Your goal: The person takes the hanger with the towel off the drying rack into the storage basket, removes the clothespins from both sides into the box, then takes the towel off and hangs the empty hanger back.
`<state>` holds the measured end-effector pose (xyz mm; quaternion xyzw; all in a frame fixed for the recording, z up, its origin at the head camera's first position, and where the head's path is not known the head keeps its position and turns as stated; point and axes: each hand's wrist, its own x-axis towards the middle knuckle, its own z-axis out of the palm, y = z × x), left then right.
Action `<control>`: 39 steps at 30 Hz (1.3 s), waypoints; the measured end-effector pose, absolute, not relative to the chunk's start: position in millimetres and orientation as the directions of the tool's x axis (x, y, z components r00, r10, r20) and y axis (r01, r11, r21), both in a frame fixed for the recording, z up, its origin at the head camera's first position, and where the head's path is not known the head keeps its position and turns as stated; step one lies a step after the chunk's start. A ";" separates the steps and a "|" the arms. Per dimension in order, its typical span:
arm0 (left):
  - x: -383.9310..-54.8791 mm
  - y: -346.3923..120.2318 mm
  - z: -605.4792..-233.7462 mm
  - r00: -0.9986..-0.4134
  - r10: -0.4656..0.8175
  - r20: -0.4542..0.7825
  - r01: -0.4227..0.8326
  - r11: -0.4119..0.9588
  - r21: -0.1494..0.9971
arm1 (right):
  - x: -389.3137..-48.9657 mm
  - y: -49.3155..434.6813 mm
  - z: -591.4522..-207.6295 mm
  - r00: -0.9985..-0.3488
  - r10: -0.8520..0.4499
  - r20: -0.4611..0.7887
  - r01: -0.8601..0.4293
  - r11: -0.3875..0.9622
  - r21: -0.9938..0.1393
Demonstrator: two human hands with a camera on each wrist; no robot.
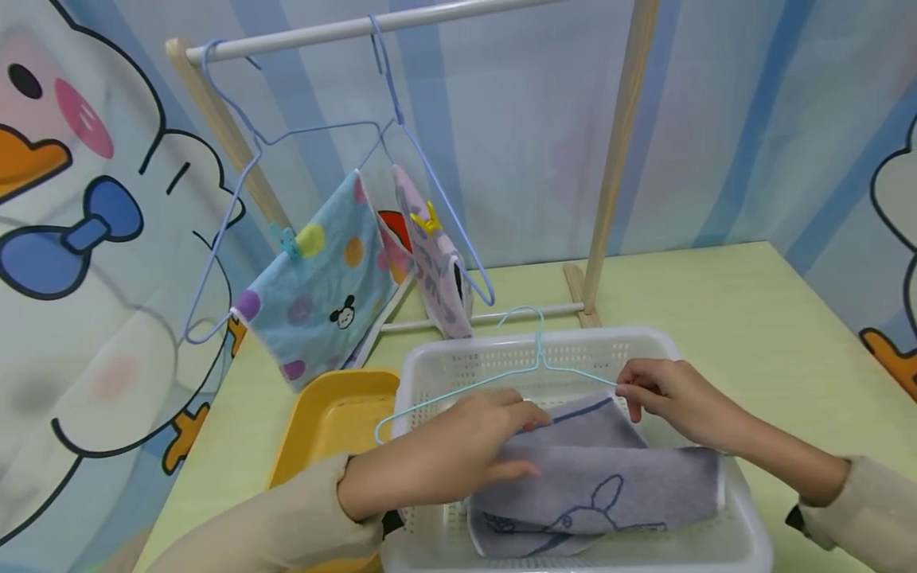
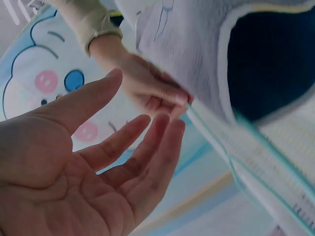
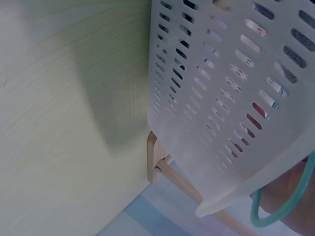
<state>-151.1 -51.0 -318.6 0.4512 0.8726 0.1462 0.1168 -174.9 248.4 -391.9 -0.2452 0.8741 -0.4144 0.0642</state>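
Observation:
A grey towel (image 1: 595,485) with a blue line drawing lies folded over the lower part of a mint-green hanger (image 1: 539,356), above a white basket (image 1: 752,525). My right hand (image 1: 669,394) pinches the hanger's right arm between thumb and fingers. Over the towel's left part reaches my left hand (image 1: 458,450), fingers extended. In the left wrist view this left hand (image 2: 118,172) shows an open palm with nothing in it, and the right hand (image 2: 147,86) grips the hanger beside the towel (image 2: 192,54). The right wrist view catches the hanger's rounded end (image 3: 290,204) beside the basket wall (image 3: 216,108).
A yellow tray (image 1: 344,406) sits left of the basket. Behind them stands a rack with a white rail (image 1: 322,33) and wooden posts (image 1: 619,151). Blue hangers (image 1: 232,103) on it carry a dotted blue towel (image 1: 322,278) and a pink towel (image 1: 430,263), with clips.

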 end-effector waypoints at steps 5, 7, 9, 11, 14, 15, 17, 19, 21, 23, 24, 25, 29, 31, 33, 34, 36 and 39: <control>-150.6 -37.7 -328.2 -0.522 0.848 -0.092 0.804 0.525 0.278 | -175.0 249.0 -392.1 -0.873 -0.481 0.082 -0.365 0.531 -0.765; -150.7 -34.7 -331.4 -0.516 0.850 -0.103 0.810 0.523 0.264 | -175.0 249.0 -392.4 -0.873 -0.480 0.084 -0.366 0.533 -0.763; -150.6 -32.4 -333.6 -0.515 0.850 -0.108 0.814 0.525 0.249 | -175.2 249.2 -392.5 -0.873 -0.480 0.088 -0.372 0.536 -0.758; -150.4 -30.7 -335.3 -0.512 0.852 -0.110 0.819 0.523 0.238 | -175.4 249.1 -392.3 -0.873 -0.481 0.088 -0.372 0.537 -0.757; -149.7 -28.7 -336.9 -0.508 0.854 -0.112 0.825 0.520 0.223 | -175.5 249.3 -391.5 -0.872 -0.483 0.083 -0.369 0.536 -0.759; -149.4 -28.2 -337.3 -0.507 0.854 -0.115 0.825 0.520 0.221 | -175.5 249.4 -391.3 -0.872 -0.483 0.081 -0.367 0.534 -0.762; -149.0 -27.4 -338.1 -0.507 0.854 -0.122 0.826 0.521 0.216 | -175.4 249.5 -391.0 -0.871 -0.484 0.078 -0.364 0.532 -0.765; -148.9 -26.9 -339.0 -0.509 0.852 -0.125 0.825 0.524 0.212 | -175.4 249.5 -390.9 -0.871 -0.485 0.076 -0.360 0.528 -0.769; -149.0 -26.6 -340.3 -0.511 0.852 -0.118 0.826 0.524 0.206 | -175.5 249.5 -391.2 -0.871 -0.485 0.077 -0.359 0.521 -0.774; -149.5 -26.4 -341.8 -0.512 0.853 -0.104 0.829 0.522 0.199 | -175.7 249.5 -391.6 -0.870 -0.486 0.079 -0.359 0.516 -0.778; -149.9 -26.4 -342.6 -0.512 0.854 -0.095 0.831 0.520 0.196 | -175.7 249.5 -391.8 -0.870 -0.487 0.080 -0.359 0.513 -0.780; -150.3 -26.6 -343.2 -0.512 0.855 -0.086 0.833 0.518 0.194 | -175.8 249.4 -391.9 -0.869 -0.489 0.082 -0.361 0.511 -0.780; -151.2 -27.5 -343.4 -0.515 0.855 -0.060 0.832 0.515 0.207 | -175.8 248.9 -391.4 -0.868 -0.490 0.081 -0.361 0.511 -0.780; -151.3 -27.5 -342.7 -0.520 0.853 -0.049 0.829 0.517 0.214 | -175.7 248.9 -391.0 -0.868 -0.490 0.076 -0.359 0.514 -0.780; -151.0 -27.5 -341.8 -0.526 0.850 -0.039 0.826 0.521 0.216 | -175.7 249.2 -390.6 -0.868 -0.491 0.071 -0.354 0.514 -0.782; -151.1 -27.4 -341.5 -0.529 0.848 -0.033 0.825 0.523 0.217 | -175.8 249.3 -390.5 -0.868 -0.491 0.068 -0.352 0.513 -0.783; -151.0 -27.3 -340.9 -0.530 0.848 -0.025 0.826 0.523 0.211 | -176.0 249.8 -390.2 -0.868 -0.493 0.063 -0.349 0.514 -0.784; -151.0 -27.7 -339.9 -0.529 0.849 -0.006 0.831 0.519 0.202 | -176.5 250.6 -389.6 -0.868 -0.492 0.059 -0.347 0.517 -0.782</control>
